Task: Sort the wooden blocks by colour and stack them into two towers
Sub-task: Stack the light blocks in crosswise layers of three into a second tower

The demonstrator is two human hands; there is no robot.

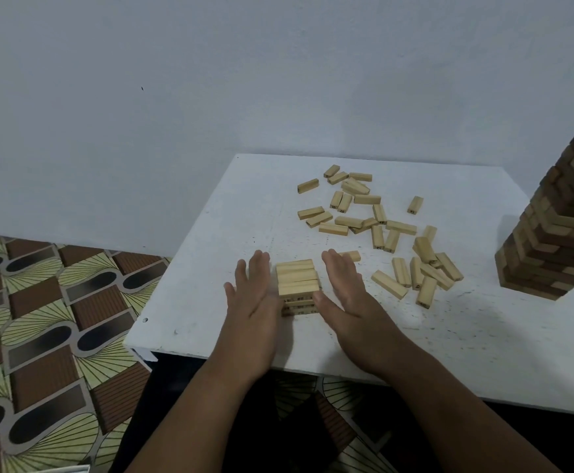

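Note:
A short tower of light wooden blocks (297, 279) stands near the front of the white table (210, 295), a few layers high. My left hand (254, 298) lies flat against its left side, fingers straight. My right hand (347, 295) lies flat against its right side, fingers straight too. Several loose light blocks (367, 220) lie scattered behind and to the right. A tall tower of dark brown blocks (562, 220) with some lighter ones stands at the table's right edge, partly cut off by the frame.
The table's left edge and front edge are close to the small tower. A patterned floor (46, 319) lies to the left and below. A pale wall (278, 80) rises behind the table.

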